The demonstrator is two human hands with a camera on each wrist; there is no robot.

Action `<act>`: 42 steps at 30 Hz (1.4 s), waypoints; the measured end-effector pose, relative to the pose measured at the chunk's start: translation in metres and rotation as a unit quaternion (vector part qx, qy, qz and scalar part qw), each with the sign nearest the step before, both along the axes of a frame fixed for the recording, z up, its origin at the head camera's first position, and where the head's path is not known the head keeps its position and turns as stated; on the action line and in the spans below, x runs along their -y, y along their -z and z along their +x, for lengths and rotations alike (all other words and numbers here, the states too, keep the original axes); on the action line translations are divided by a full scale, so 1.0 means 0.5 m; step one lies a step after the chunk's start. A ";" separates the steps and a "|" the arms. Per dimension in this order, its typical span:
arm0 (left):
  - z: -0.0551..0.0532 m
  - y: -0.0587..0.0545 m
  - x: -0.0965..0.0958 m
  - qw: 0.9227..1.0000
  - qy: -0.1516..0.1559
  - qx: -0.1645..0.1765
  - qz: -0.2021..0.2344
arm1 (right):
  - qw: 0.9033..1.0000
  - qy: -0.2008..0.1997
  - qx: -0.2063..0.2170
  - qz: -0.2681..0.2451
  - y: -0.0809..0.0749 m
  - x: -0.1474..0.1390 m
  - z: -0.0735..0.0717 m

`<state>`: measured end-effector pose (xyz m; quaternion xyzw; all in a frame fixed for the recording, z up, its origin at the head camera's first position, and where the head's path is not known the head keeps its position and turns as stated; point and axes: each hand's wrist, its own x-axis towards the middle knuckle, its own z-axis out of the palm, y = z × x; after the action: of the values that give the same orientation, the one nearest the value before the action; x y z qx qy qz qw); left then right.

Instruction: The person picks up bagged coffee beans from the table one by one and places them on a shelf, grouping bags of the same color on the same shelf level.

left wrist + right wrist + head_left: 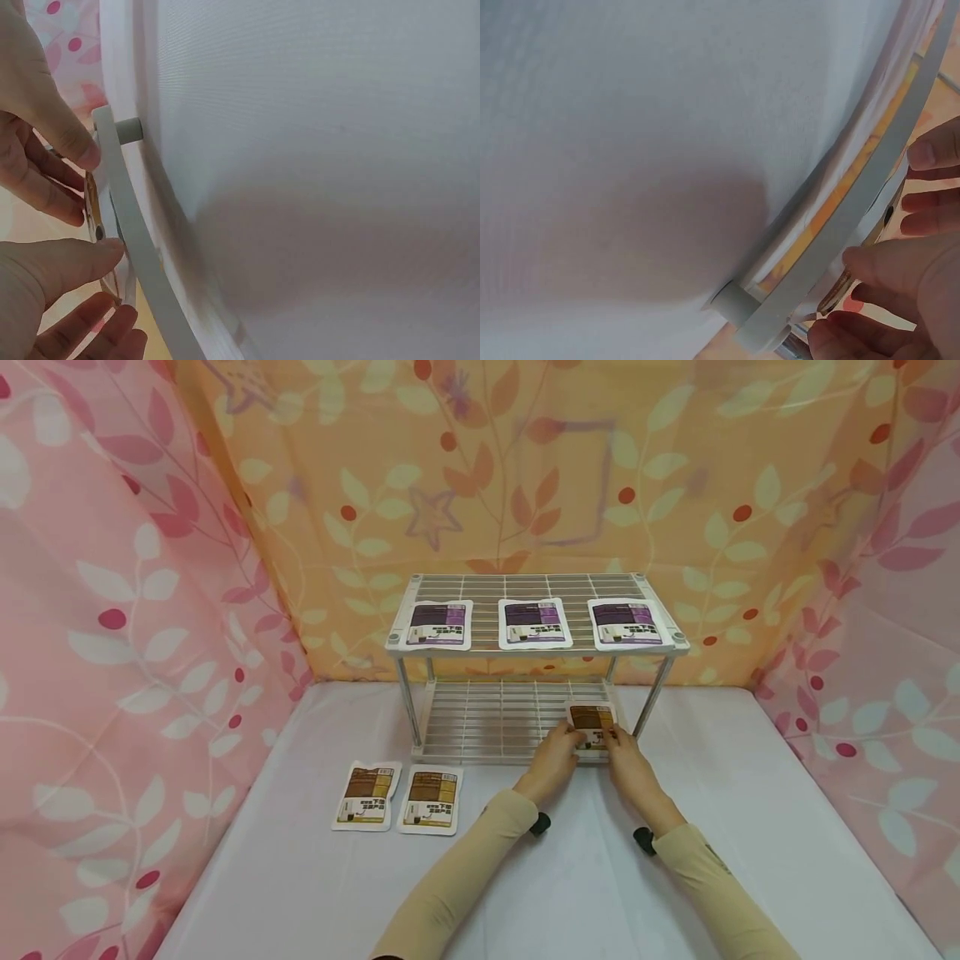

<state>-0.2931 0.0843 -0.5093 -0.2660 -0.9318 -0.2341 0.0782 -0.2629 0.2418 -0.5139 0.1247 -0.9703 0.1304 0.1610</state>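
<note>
A white pouch with a brown and yellow label (592, 717) lies at the right front of the lower rack shelf (487, 718). My left hand (553, 760) pinches its left edge near the front corner. On the pouch's opposite edge, my right hand (636, 777) pinches it with thumb and fingers. Seen low from the left wrist, the pouch (110, 225) sits against the shelf's front rail (142, 247), thumbs at its near edge. The right wrist view shows the same rail (840, 217) beside both hands; the fingers partly hide the pouch.
Three purple-labelled pouches, left (438, 625), middle (535, 623) and right (628, 623), lie along the upper shelf (480, 587). Two brown-labelled pouches (367, 795) (431, 799) lie on the white tabletop (300, 893) at left front. Patterned cloth (360, 468) hangs around the table.
</note>
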 end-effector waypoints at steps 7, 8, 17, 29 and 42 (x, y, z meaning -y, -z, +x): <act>0.005 -0.006 0.007 1.000 0.003 -0.027 0.001 | 0.999 -0.027 -0.040 -0.023 0.004 0.010 -0.001; 0.006 -0.007 0.008 1.000 0.004 -0.031 0.001 | 0.998 -0.029 -0.048 -0.025 0.005 0.012 -0.001; 0.017 -0.001 0.030 0.998 0.006 -0.068 -0.001 | 0.994 -0.046 -0.054 -0.079 0.013 0.033 0.000; 0.025 0.008 0.080 0.998 0.000 -0.042 0.044 | 0.982 -0.078 -0.060 -0.164 0.021 0.066 -0.001; 0.039 0.006 0.138 0.999 -0.023 -0.019 0.031 | 0.974 -0.101 -0.052 -0.196 0.025 0.112 0.004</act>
<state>-0.2735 0.0152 -0.5125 -0.2460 -0.9285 -0.2557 0.1099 -0.2611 0.1856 -0.5267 0.1944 -0.8985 0.3273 0.2188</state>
